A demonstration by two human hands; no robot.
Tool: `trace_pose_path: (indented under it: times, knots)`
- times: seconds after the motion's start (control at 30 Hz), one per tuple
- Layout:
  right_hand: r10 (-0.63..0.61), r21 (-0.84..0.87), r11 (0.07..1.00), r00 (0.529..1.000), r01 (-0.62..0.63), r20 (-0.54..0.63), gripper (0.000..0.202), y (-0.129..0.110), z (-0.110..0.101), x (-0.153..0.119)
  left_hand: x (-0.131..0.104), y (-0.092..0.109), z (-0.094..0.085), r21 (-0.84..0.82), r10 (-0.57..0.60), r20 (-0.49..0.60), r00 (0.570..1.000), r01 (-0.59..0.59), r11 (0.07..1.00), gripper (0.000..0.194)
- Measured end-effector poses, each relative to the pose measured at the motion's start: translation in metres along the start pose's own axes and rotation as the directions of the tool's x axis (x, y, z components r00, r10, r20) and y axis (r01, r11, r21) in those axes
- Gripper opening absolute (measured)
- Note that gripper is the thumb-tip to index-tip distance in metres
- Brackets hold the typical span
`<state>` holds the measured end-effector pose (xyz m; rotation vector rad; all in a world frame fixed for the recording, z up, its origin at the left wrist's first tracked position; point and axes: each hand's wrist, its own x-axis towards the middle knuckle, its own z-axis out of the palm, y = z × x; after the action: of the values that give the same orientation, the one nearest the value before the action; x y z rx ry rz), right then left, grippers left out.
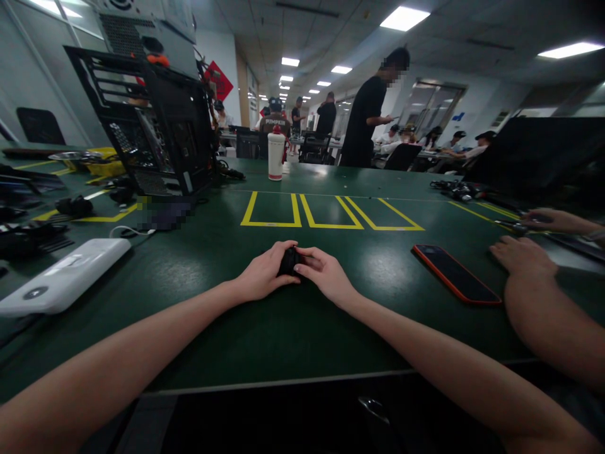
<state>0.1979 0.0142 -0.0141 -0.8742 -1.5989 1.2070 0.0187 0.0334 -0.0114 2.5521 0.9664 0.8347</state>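
Observation:
A small black object [289, 261], too dark and too covered to name, is held low over the green table [227, 353] between my two hands. My left hand [265, 271] curls around its left side, thumb toward me and fingers at the far side. From the right, my right hand [326, 274] pinches the same object between thumb and fingertips. Much of it is hidden by the fingers. Beyond the hands, several yellow tape outlines [331, 226] mark the tabletop.
A white power bank [66, 274] with a cable lies at left, near an opened black computer case [161, 126]. A white cup [276, 156] stands farther back. To the right are an orange-edged phone [456, 274] and a co-worker's hands [524, 255]. Several people are in the background.

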Motion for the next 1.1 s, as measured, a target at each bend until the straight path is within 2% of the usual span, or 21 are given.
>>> trace_pose_path:
  times: [0.17,0.3,0.5,0.7,0.87,1.0,1.1]
  knots:
    - [-0.026,0.059,0.998,1.000,0.026,0.010,0.026,0.0030,0.0018,-0.0008,0.0003,-0.0005,0.0010,0.009,-0.004,-0.001,1.000,0.004,1.000,0.064]
    - [-0.048,0.001,0.999,0.999,0.048,-0.017,0.015,0.0011,0.0022,-0.0002,0.0004,-0.0006,0.0008,0.006,-0.011,0.000,1.000,0.011,1.000,0.065]
    - [-0.013,-0.043,0.999,1.000,0.012,-0.022,0.035,0.0042,-0.0010,0.0018,0.0003,0.0001,0.0006,0.012,-0.013,-0.004,1.000,0.013,1.000,0.065]
    - [-0.012,0.028,1.000,1.000,0.011,0.015,0.030,0.0010,0.0000,-0.0012,0.0002,0.0006,0.0001,0.014,-0.010,0.000,1.000,0.010,1.000,0.064]
    - [-0.039,0.005,0.999,0.999,0.039,-0.030,0.016,-0.0002,0.0009,-0.0013,0.0004,0.0015,-0.0004,0.016,-0.008,0.001,1.000,0.008,1.000,0.065]
    - [-0.016,-0.022,1.000,0.999,0.015,-0.052,0.029,0.0013,-0.0005,0.0011,0.0004,0.0009,0.0003,0.018,-0.004,-0.005,1.000,0.004,1.000,0.065]
    - [0.033,0.004,0.999,0.999,-0.033,-0.024,0.033,0.0007,-0.0008,0.0013,0.0002,-0.0003,0.0008,0.019,-0.006,-0.006,1.000,0.006,1.000,0.065]
